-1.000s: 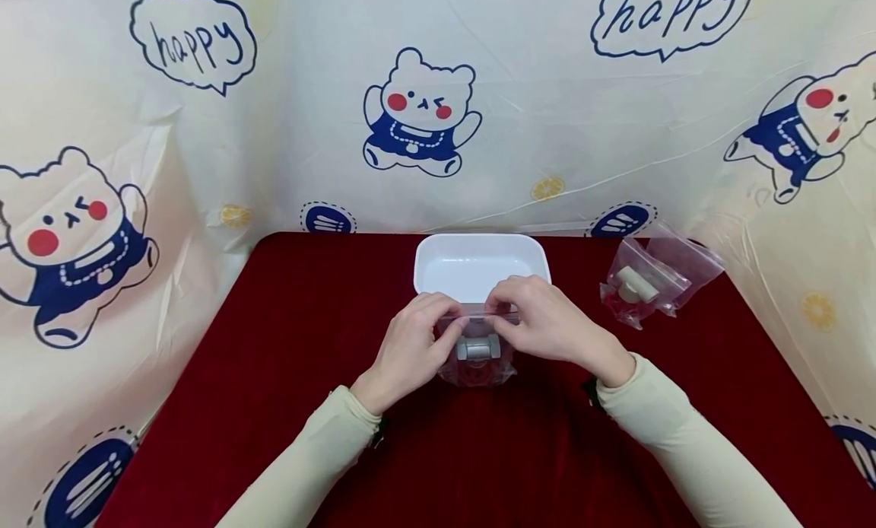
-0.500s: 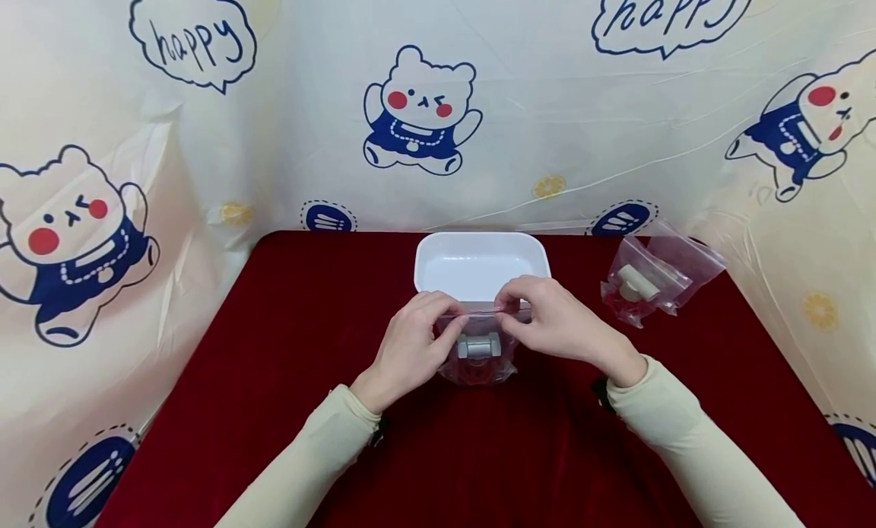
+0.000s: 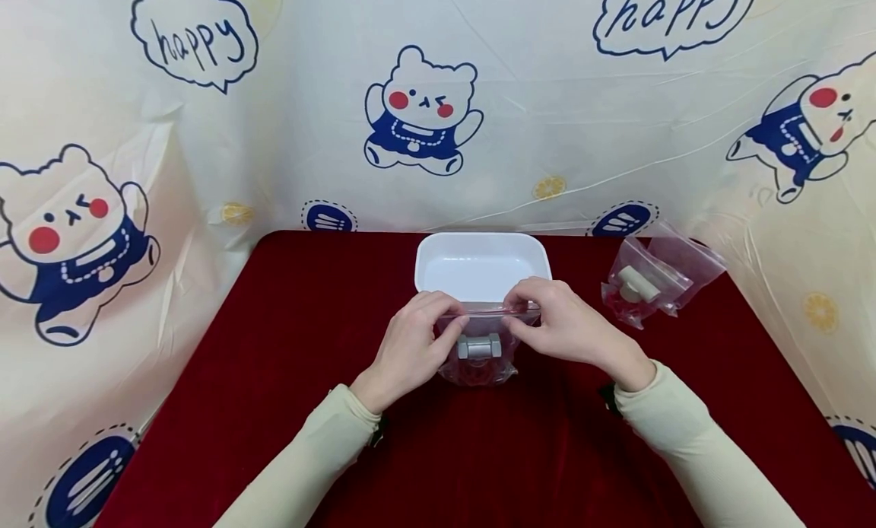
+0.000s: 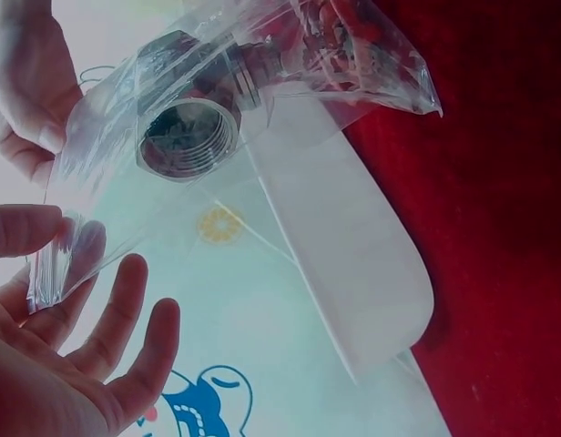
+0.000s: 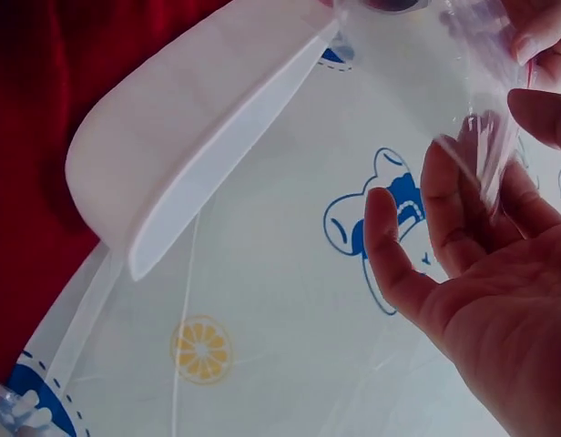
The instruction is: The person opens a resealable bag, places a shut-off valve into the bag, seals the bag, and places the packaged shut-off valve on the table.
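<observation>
A clear zip bag [image 3: 484,326] stands upright in front of me, its zip edge at the top. Inside it lies a grey pipe tee [image 3: 479,347]; the left wrist view shows the threaded mouth of this tee [image 4: 188,141]. My left hand [image 3: 409,345] pinches the left end of the zip edge between thumb and index finger, the other fingers spread apart in the left wrist view. Towards the right end, my right hand [image 3: 571,326] pinches the same edge between thumb and fingers. Reddish material shows at the bag's bottom, too unclear to name.
Just behind the bag sits a white plastic tray [image 3: 424,277]. A second clear zip bag [image 3: 674,283], with a pale pipe fitting [image 3: 639,282] in it, lies at the back right. Dark red cloth [image 3: 308,300] covers the table, and a printed curtain [image 3: 308,109] surrounds it.
My right hand has slid to the right along the zip edge, away from the left hand. The left hand and the tee have stayed in place.
</observation>
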Demonstrator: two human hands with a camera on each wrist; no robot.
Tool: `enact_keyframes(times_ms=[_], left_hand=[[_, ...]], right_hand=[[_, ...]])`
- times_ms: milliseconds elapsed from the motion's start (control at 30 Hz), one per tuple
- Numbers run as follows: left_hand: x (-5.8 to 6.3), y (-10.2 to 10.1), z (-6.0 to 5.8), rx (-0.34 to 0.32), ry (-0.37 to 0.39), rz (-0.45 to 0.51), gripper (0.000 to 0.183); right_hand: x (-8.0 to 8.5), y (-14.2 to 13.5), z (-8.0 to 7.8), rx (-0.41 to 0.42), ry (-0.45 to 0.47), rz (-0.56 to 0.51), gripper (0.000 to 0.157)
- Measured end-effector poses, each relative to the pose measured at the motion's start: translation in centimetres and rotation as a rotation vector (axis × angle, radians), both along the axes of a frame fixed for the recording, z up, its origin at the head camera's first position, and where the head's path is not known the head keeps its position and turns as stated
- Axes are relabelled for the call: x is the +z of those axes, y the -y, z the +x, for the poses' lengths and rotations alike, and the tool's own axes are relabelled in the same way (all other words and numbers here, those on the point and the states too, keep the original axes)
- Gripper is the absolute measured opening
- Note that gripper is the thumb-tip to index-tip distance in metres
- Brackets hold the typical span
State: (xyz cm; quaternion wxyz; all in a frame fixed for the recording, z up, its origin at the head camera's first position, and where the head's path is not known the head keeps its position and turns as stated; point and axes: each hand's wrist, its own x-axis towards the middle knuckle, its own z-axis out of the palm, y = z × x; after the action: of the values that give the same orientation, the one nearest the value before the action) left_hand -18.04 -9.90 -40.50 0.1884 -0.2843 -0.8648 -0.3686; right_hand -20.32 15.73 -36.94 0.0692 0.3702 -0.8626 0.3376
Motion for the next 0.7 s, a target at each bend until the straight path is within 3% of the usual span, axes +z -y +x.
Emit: enact_keyframes(times_ms=[433,700], left_hand=[[0.0,0.2,0.1,-0.004,0.03,0.008,0.006],[-0.1,0.1,0.1,0.002,0.023,0.009,0.005]], right_hand=[[-0.9,-0.5,0.0,0.02,-0.047,-0.076,0.014],[-1.0,-1.3,0.1,-0.002,0.0,-0.096,0.014]])
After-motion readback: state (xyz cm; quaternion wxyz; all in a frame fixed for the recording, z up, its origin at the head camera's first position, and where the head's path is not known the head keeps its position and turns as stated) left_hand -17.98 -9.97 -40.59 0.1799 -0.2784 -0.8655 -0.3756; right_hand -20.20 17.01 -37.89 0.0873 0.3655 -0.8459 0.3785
